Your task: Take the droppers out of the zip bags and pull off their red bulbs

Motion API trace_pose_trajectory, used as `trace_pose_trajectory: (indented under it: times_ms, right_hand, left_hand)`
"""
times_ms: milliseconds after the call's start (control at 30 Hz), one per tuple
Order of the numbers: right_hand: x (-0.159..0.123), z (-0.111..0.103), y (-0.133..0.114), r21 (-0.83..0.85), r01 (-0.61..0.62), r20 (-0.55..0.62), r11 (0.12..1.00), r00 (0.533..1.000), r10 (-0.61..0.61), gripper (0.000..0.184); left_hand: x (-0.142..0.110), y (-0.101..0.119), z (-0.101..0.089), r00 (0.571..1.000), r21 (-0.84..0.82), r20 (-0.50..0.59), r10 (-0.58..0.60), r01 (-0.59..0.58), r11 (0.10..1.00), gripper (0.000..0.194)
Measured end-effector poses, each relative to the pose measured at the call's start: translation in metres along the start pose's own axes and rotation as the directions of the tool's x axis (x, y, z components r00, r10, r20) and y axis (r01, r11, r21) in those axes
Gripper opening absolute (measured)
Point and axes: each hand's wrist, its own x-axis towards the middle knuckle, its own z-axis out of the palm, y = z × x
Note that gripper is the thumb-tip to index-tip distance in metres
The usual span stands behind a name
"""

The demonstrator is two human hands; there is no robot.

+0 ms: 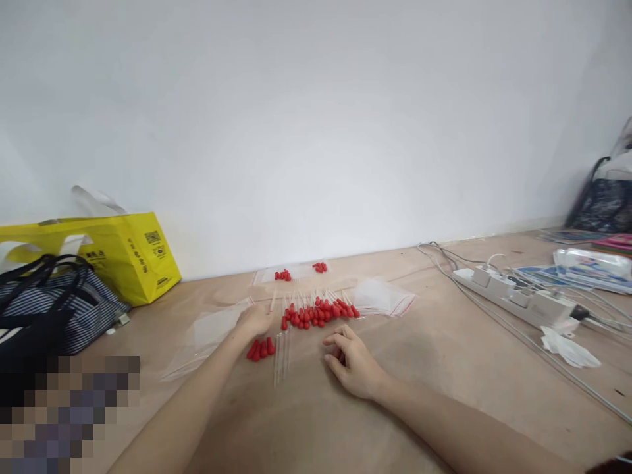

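My left hand (pixel 254 321) is closed beside a clear zip bag, and a thin glass dropper tube (pixel 273 302) sticks out past its fingertips. The fingers partly hide the tube's near end. My right hand (pixel 351 362) rests on the table with curled, parted fingers and holds nothing. Between and beyond the hands lies a row of glass droppers with red rubber bulbs (pixel 320 311). Several loose red bulbs (pixel 261 349) sit just below my left hand. To their right, a few bare glass tubes (pixel 282 359) lie side by side.
Clear zip bags lie left (pixel 205 332) and right (pixel 382 297) of the droppers. Another bag (pixel 299 272) with red-bulbed droppers is near the wall. A yellow bag (pixel 148 257) and striped bag (pixel 93 296) stand left. A power strip (pixel 513 293), cables and crumpled tissue (pixel 570 347) are right.
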Motion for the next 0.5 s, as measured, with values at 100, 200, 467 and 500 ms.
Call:
trace_pose_trajectory:
  times_ms: [100,200,467,500]
  right_hand:
    - [0.0,-0.002,0.0,-0.039,0.017,-0.031,0.999,0.999,-0.018,0.024]
    - [0.0,-0.005,-0.002,-0.103,0.06,-0.156,0.993,0.985,-0.075,0.033]
    - [0.004,-0.008,-0.01,-0.436,0.257,-0.025,0.863,0.954,-0.298,0.035]
    - [0.005,-0.006,-0.01,-0.443,0.286,0.013,0.85,0.95,-0.313,0.03]
  left_hand:
    - [-0.026,-0.003,-0.015,0.996,0.084,-0.019,0.083,-0.081,0.993,0.014]
    - [-0.062,-0.004,-0.015,0.949,0.162,-0.04,0.312,-0.302,0.94,0.013]
    - [-0.106,-0.003,0.021,0.686,0.312,-0.096,0.721,-0.667,0.676,0.024]
    - [-0.106,-0.003,0.025,0.655,0.328,-0.113,0.747,-0.685,0.651,0.024]
